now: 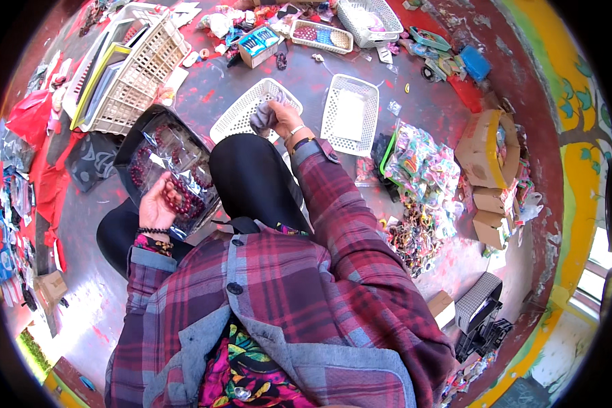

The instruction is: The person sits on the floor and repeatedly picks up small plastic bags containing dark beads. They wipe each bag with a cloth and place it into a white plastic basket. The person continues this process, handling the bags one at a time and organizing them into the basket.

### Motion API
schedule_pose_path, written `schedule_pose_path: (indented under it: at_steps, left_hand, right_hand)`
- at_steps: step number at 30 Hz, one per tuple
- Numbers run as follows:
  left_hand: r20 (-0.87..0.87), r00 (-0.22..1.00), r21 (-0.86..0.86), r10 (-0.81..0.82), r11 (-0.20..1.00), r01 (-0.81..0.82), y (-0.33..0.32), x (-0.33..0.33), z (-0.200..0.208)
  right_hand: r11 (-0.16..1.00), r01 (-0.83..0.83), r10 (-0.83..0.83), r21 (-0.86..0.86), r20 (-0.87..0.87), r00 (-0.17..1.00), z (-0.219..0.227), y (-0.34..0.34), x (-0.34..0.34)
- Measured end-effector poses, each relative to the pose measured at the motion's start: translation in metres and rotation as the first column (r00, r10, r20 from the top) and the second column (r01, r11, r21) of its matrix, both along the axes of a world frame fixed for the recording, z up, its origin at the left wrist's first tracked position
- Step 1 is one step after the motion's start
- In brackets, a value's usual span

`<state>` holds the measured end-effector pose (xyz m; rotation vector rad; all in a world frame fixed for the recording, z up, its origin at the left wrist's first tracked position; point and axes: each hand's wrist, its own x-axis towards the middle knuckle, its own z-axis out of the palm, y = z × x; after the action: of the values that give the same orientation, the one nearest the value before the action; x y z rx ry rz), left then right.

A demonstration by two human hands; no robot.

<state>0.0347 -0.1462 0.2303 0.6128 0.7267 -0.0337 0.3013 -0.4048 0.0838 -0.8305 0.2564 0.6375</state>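
My left hand (158,204) is closed around dark red beaded strands (182,198) that look like bracelets or a necklace. It is over a black bin (124,151) beside my left knee, where more red beads in clear plastic lie. My right hand (285,120) pinches a crumpled grey cloth (261,121) above a white perforated basket (234,117). The cloth hides part of that basket's inside. A second white basket (330,109) stands just to the right, with a white sheet at its bottom.
A large cream crate (132,81) leans at the far left. Small baskets (321,37) and a blue box (258,44) stand at the back. Packaged colourful goods (425,160) and loose bands (415,238) pile up at the right, near cardboard boxes (479,149).
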Motion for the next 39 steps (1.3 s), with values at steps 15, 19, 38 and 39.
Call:
schedule_pose_path:
  at_steps: [15,19,38,39]
  left_hand:
    - [-0.457,0.889,0.073,-0.041,0.994,0.083,-0.004,-0.005,-0.077]
    - [-0.533,0.843,0.053,-0.071,0.992,0.117,-0.011,0.002,-0.075]
    - [-0.480,0.860,0.105,-0.173,0.962,0.252,-0.039,0.034,-0.071]
    - [-0.464,0.867,0.096,-0.182,0.962,0.254,-0.040,0.034,-0.072]
  right_hand:
    - [-0.542,-0.040,0.536,-0.839,-0.382,0.752,-0.105,-0.211,0.039]
    - [-0.584,-0.053,0.533,-0.810,-0.432,0.727,-0.141,-0.221,0.045]
    - [-0.518,0.254,0.802,-0.817,-0.359,0.478,-0.150,-0.223,0.049]
    - [-0.524,0.318,0.813,-0.790,-0.353,0.462,-0.149,-0.225,0.049]
